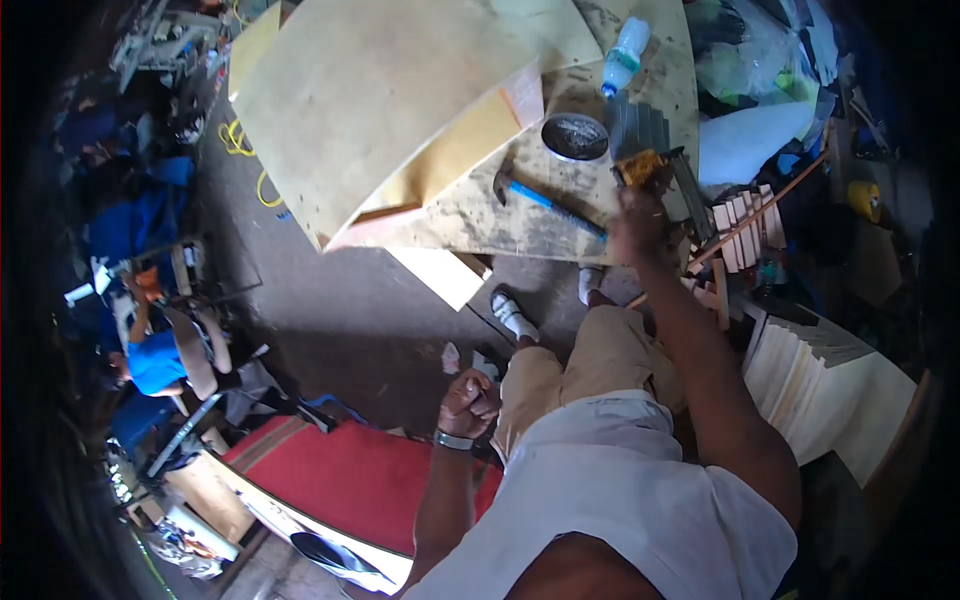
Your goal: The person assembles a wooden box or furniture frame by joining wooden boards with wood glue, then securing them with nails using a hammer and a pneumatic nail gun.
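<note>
My right hand (638,222) is at the near right of the worktable, closed around a yellow and black nail gun (642,167). Its fingers are partly blurred. Below the table edge, in front of my thigh, my left hand (470,398) is held as a fist with a watch at the wrist; whatever it may hold is hidden. A blue-handled hammer (548,200) lies on the worktable (470,215) left of my right hand. Beyond it sits a round dark-filled tin (575,137), beside grey strips of nails or staples (638,128).
Large plywood sheets (400,90) cover the table's left side. A plastic bottle (626,57) lies at the back. Stacked wood pieces (745,230) and panels (820,385) stand right. Behind me on the left is a red-topped surface (330,475). A person in blue (160,362) sits far left.
</note>
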